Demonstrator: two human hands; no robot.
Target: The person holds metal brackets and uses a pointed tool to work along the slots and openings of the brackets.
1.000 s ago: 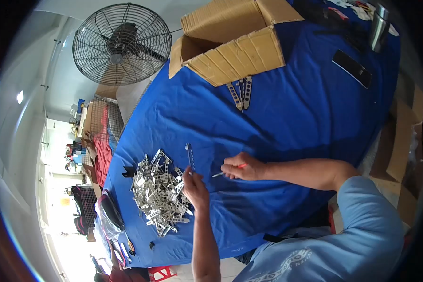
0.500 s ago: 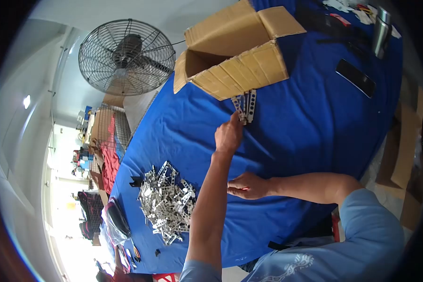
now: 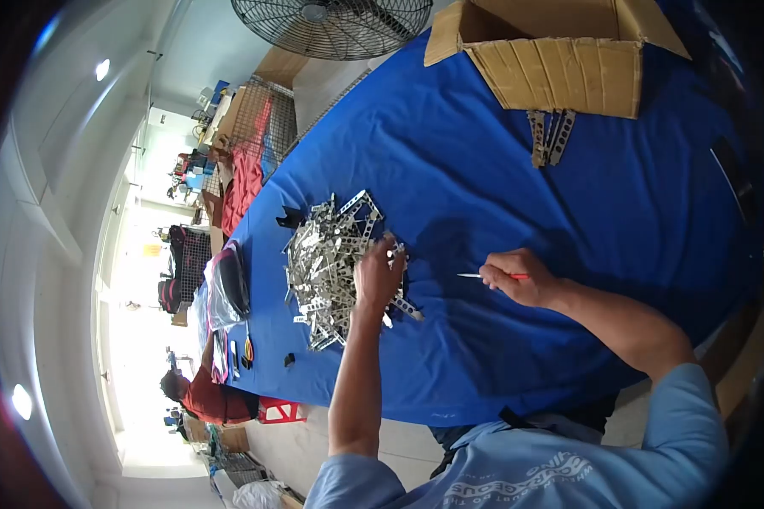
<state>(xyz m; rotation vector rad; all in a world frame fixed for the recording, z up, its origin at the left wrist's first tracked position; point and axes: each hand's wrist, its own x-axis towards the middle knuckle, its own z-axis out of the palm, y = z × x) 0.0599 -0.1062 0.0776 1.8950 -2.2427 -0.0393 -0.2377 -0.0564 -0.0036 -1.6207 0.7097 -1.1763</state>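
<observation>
- Perforated metal strips (image 3: 321, 288): glossy, heaped left of and nearer than cardboard box (image 3: 560, 76).
- Left hand (image 3: 378, 273): fingers curled at strips; hold cannot be determined.
- Right hand (image 3: 519, 278): closed around slim, pointed, red-handled tool (image 3: 469, 275).

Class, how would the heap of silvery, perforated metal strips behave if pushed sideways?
The heap of silvery, perforated metal strips would probably spread rather than slide whole, since its pieces lie jumbled at many angles. The strip jutting out at its lower right looks stiff, its edges running straight. Some pieces may snag, given the overlaps.
</observation>
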